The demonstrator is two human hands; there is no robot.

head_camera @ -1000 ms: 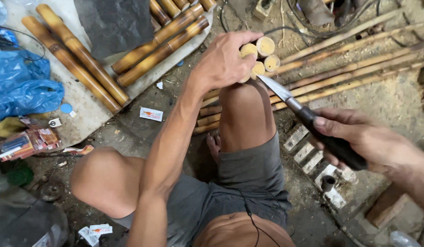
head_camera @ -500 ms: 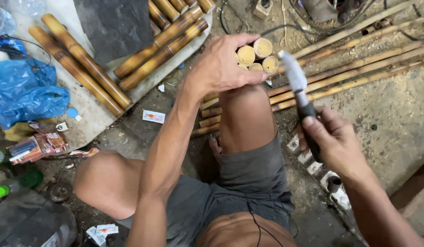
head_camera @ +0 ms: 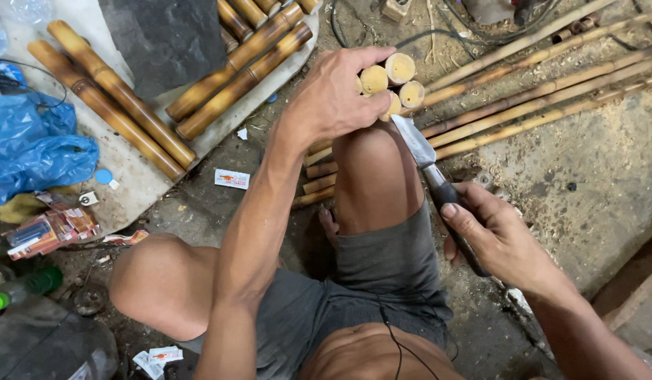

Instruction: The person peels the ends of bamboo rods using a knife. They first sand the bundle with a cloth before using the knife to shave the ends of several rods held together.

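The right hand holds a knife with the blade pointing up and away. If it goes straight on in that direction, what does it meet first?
Probably the bundle of short bamboo pieces gripped in the left hand. The knife in the right hand already has its tip at the lowest piece, though depth is unclear.

Looks like a rough little bamboo workshop, floor-level setup, probably outdoors or in a shed. The bare concrete floor (head_camera: 593, 169) is dusted with sawdust and shavings, long thin bamboo poles (head_camera: 551, 91) lie across it, and thicker cut bamboo sections (head_camera: 115, 98) are stacked on a pale mat (head_camera: 129, 176). There's a dark stone slab (head_camera: 164, 42), cables (head_camera: 354, 28), a blue plastic bag (head_camera: 30, 148) and small packets (head_camera: 44, 229) scattered around, all pretty grimy.
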